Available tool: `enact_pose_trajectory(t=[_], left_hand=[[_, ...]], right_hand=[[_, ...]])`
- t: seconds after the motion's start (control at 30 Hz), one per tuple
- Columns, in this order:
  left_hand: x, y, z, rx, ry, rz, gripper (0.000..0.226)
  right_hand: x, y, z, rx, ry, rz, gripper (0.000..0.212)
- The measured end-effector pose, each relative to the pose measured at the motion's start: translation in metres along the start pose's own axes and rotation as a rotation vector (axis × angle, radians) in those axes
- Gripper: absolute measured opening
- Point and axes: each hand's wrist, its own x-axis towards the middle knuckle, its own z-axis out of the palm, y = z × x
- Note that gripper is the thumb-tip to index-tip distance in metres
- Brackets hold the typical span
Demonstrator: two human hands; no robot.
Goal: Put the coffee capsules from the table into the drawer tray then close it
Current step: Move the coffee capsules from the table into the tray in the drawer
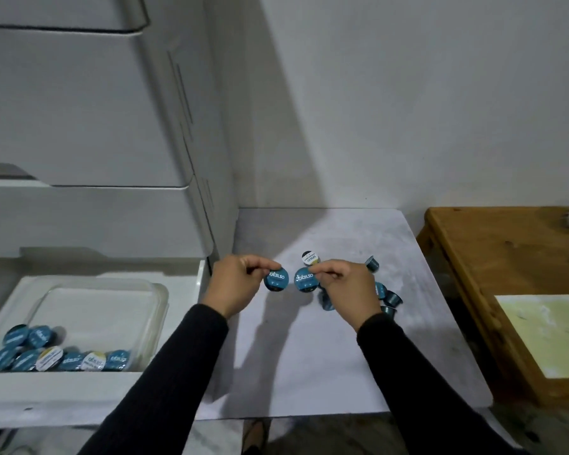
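Blue capsules: each of two hands (234, 284) (345, 287) pinches one (276, 280) (305, 279); about nine fill the tray (160, 310).

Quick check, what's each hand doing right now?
Left hand: fingers pinch a blue coffee capsule.
Right hand: fingers pinch another blue capsule.

Plain white wall (440, 93), white cabinet (79, 110) at left, wooden table (473, 244) at right
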Motion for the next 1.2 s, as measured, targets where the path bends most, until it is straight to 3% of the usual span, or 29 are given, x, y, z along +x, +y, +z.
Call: enact_pose_trajectory(t=[0.27, 0.57, 0.83, 1.2], left_hand=[[-0.022, -0.025, -0.109, 0.189, -0.156, 0.040, 0.029], [-0.025, -0.131, -0.235, 0.381, -0.269, 0.020, 0.021], [-0.002, -0.218, -0.271, 0.386, -0.434, -0.051, 0.023], [0.011, -0.257, -0.275, 0.407, -0.562, -0.062, 0.035]], right_hand=[[-0.027, -0.071, 0.065, -0.064, -0.265, -0.095, 0.018], [-0.035, -0.122, 0.218, -0.216, -0.572, -0.143, 0.018], [-0.026, -0.118, 0.331, -0.373, -0.589, 0.054, 0.027], [-0.028, -0.115, 0.374, -0.455, -0.588, 0.206, 0.033]])
